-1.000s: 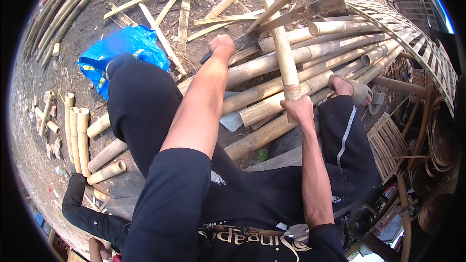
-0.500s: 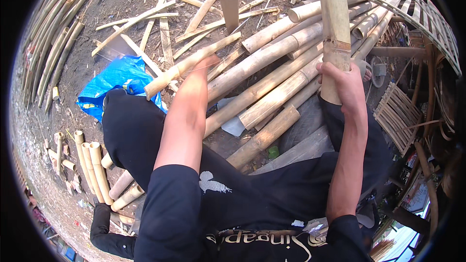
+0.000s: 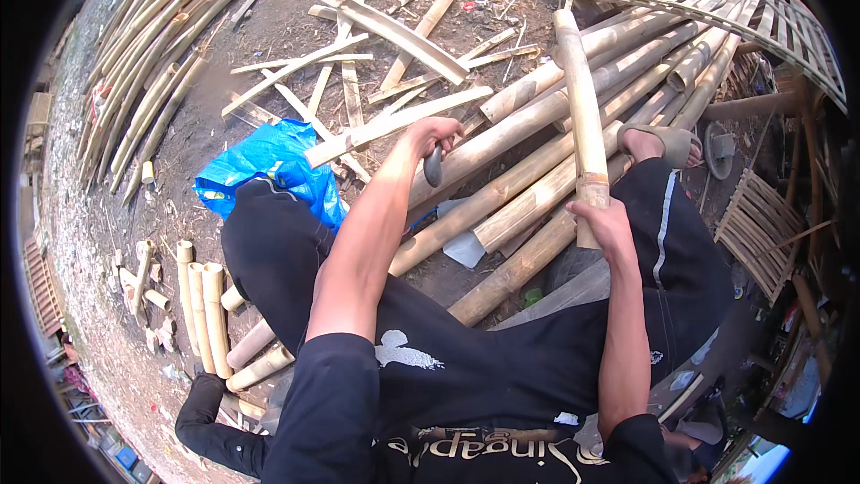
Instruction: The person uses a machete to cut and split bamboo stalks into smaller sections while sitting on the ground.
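Both occupied: my right hand (image 3: 602,222) clenched a bamboo pole (image 3: 580,99) near its lower end, over the bamboo pile (image 3: 511,140); my left hand (image 3: 434,136), beside the pile's left end, gripped a dark handle (image 3: 434,167). Steadying the pole, right fingers low, seemed wise.

The left of the two hands (image 3: 436,136) partly hides a dark handle (image 3: 434,168)
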`<state>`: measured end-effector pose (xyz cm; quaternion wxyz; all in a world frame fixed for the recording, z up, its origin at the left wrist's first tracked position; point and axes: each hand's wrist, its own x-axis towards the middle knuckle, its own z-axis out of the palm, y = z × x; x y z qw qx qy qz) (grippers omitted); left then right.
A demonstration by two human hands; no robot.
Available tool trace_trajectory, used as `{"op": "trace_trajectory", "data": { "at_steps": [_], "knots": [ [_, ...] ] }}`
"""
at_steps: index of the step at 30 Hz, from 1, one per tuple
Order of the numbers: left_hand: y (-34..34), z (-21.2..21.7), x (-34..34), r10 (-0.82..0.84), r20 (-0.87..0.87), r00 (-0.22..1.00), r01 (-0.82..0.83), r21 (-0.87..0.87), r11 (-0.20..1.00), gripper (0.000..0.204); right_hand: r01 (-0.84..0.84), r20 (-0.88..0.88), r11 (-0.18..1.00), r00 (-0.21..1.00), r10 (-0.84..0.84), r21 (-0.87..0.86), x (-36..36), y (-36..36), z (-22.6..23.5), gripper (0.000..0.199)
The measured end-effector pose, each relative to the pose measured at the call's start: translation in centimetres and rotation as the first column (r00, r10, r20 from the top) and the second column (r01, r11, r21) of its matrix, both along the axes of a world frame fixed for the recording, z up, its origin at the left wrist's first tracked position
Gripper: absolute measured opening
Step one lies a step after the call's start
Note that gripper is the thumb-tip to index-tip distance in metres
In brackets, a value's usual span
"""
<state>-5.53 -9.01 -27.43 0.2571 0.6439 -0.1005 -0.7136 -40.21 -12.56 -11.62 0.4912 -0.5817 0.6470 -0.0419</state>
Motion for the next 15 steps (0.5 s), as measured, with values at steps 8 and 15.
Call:
{"op": "trace_trajectory", "data": {
  "at_steps": [8, 15],
  "knots": [
    [3.1, 6.2, -2.1, 0.489, -0.689, 0.535, -0.406, 0.297, 0.864, 0.046, -0.246, -0.606, 0.967, 0.761, 0.231, 0.060, -2.5, 0.3, -3.4, 0.091],
    [7.7, 10.0, 0.1, 0.288, -0.741, 0.606, -0.379, 0.049, 0.924, 0.031, -0.116, -0.110, 0.899, 0.991, 0.076, -0.423, 6.3, -7.9, -0.9, 0.065]
  ]
}}
